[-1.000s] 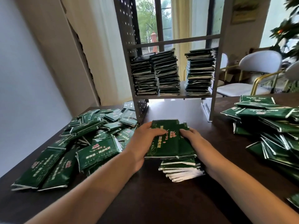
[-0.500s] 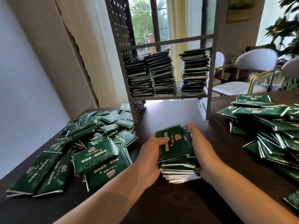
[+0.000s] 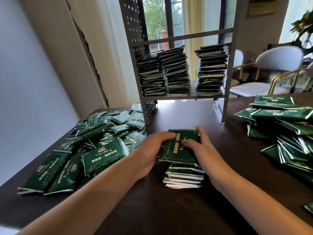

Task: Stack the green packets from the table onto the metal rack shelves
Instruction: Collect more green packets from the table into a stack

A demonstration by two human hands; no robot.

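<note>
While half a second ago the top green foil packet was tipped up between the palms, it is now laid flat again on the small stack of green packets (image 3: 183, 173) at lower centre of the frame, with its printed face up. A second ago it lay much the same way, so a lift, square and set-down seems to have been made; the stack is judged to be tidied for carrying and not yet off the dark wooden table (image 3: 152, 209).

The stack is gripped from both sides. The left hand (image 3: 152, 150) is curled round its left edge, fingertips on the top packet; the right hand (image 3: 199, 146) is wrapped round the right edge, thumb pressed on the top face and fingers along the far side. Neither hand is released.

Roughly seven or eight packets can be made out in the held stack by their white edges; the exact number cannot be told. On the grey perforated metal rack (image 3: 144, 68) at upper centre, three tall stacks (image 3: 176, 73) are already standing on the middle shelf, two touching at the left and one apart at the right. The bar above them carries nothing visible. Two loose heaps remain on the table: one heap at middle left (image 3: 94, 141) and one heap at the right edge (image 3: 284, 129), each of a few dozen packets, too overlapped to count. Much of the task is therefore judged still to be done.
</note>
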